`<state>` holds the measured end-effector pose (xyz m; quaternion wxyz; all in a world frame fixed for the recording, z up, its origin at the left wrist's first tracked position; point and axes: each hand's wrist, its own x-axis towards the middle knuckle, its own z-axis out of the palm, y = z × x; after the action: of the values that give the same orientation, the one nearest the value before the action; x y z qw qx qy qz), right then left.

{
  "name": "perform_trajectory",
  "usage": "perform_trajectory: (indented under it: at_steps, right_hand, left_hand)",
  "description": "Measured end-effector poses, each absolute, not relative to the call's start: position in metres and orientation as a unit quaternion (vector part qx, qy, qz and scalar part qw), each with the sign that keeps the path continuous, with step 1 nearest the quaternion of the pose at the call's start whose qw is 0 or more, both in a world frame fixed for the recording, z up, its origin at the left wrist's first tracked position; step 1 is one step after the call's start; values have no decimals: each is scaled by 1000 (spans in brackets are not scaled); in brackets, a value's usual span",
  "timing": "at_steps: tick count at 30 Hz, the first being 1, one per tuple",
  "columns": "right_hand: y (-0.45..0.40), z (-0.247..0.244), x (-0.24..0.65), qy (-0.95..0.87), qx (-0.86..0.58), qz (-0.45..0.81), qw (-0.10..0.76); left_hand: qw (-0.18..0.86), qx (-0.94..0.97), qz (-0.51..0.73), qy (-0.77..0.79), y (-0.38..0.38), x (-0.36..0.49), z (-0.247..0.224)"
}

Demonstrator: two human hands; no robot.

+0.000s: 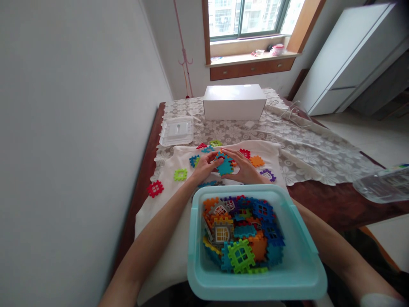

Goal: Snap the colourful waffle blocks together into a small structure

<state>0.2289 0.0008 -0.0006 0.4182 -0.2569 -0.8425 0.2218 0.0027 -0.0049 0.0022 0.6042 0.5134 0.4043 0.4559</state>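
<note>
- Both hands meet over the cream cloth (179,251) on the bench (332,204): the left hand (204,167) and the right hand (244,168) close their fingers on the same teal house-shaped block (225,165), pinching it from either side just above the cloth.
- Loose interlocking tiles lie around the hands: a red window tile (155,188) near the cloth's left edge, a green square tile (180,174) left of the left hand, an orange tile (257,161) and a purple tile (267,174) just right of the right hand.
- Nearer the camera, between the forearms, sits a light-blue plastic bin (198,264) full of mixed tiles, with a green window tile (241,256) on top.
- Farther back, on the lace tablecloth (306,157), stand a white cardboard box (234,102) and, to its left, a clear plastic lid (177,131).
- A clear container (383,185) shows at the right edge.
</note>
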Motion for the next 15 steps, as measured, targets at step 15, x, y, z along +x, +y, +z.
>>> perform_trajectory:
  at_steps: [15]
  right_hand:
    - [-4,7,229,-864,-229,201,401]
  left_hand:
    - [623,501,454,394,-9,4,7]
